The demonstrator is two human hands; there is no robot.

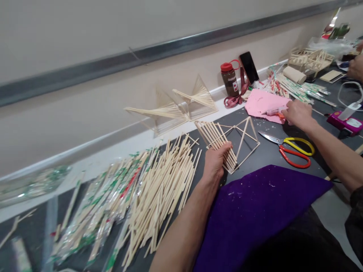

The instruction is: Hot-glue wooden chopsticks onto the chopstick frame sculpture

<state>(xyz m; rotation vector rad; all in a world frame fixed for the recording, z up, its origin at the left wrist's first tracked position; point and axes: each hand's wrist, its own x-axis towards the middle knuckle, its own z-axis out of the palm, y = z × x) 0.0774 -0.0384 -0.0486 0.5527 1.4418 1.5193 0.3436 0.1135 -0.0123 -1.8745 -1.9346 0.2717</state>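
Observation:
My left hand [215,160] rests on a wooden stick frame [229,141], fingers curled over its slatted side, holding it on the dark table [269,153]. My right hand [296,113] reaches right and closes round a small glue tool with an orange tip [273,112] lying on a pink sheet [261,102]. A heap of loose wooden chopsticks [161,189] lies left of my left arm, next to wrapped chopsticks [96,211].
Scissors with yellow and red handles [293,149] lie between my hands. A purple cloth [255,211] covers my lap. Finished stick shapes [181,105], a brown bottle [229,79] and a phone [248,67] stand by the wall. Another person's hand [356,68] is at far right.

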